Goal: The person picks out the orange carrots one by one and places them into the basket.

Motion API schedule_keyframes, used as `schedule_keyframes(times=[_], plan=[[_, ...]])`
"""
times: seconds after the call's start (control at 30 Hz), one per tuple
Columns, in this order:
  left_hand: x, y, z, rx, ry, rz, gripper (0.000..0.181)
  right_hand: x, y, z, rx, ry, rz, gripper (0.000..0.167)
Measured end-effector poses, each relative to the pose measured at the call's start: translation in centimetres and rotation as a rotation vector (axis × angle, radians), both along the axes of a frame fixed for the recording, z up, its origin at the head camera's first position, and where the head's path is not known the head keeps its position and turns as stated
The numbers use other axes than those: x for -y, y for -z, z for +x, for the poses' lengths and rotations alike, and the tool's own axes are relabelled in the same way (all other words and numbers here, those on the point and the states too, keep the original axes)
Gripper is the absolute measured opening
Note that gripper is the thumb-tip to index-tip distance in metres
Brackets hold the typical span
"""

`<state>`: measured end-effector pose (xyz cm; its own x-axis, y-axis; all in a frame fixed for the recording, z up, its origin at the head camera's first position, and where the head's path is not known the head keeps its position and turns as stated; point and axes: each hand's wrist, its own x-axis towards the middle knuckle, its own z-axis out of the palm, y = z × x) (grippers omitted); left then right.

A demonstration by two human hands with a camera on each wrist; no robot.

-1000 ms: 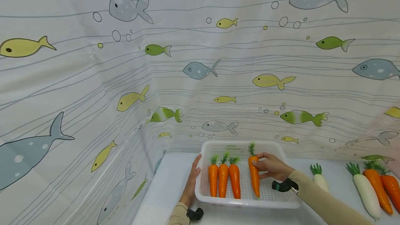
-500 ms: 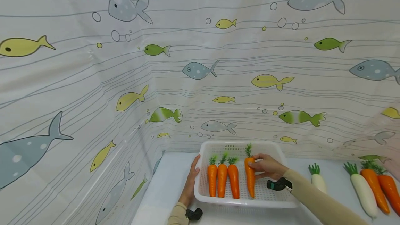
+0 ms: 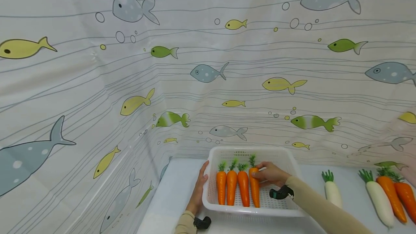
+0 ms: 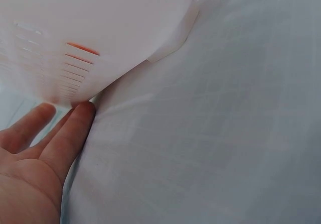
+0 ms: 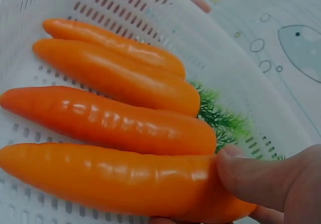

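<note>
In the head view, a white perforated plastic basket (image 3: 273,211) holds several orange carrots with green tops. My right hand (image 3: 272,174) pinches the upper part of the rightmost carrot (image 3: 255,192) between thumb and fingers. That carrot lies beside another carrot (image 3: 243,189) in the row, close to it. The right wrist view shows my thumb pressing on the held carrot (image 5: 115,179); the fingers beneath are mostly hidden. My left hand (image 3: 196,193) rests along the basket's left side. In the left wrist view its fairly straight fingers (image 4: 72,133) touch the basket wall (image 4: 125,28) from outside.
On the white table (image 3: 172,180), right of the basket, lie a small white radish (image 3: 332,190), a larger white radish (image 3: 380,199) and two more carrots (image 3: 392,194). A fish-patterned sheet (image 3: 253,125) stands behind and to the left.
My right hand has moved left with the carrot, bringing it from a gap to the right up beside the row of carrots. My left hand stays at the basket's side.
</note>
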<state>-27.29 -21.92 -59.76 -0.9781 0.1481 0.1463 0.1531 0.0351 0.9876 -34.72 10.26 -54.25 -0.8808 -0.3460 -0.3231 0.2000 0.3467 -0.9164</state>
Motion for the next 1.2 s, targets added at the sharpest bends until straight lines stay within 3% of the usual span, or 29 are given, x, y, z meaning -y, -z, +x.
schedule_keyframes(times=[0.6,0.97,1.2], plan=[[-0.2,-0.2,-0.2,0.000,-0.014,-0.011,0.059,0.6,0.3,-0.3,-0.094,0.028,0.123,0.043],[0.0,0.1,0.0,0.015,-0.011,-0.003,0.060,0.9,0.5,0.5,-0.124,0.043,0.170,0.039],[0.0,0.1,-0.1,0.023,0.010,0.016,0.059,0.9,0.3,1.0,-0.141,0.032,0.202,0.045]])
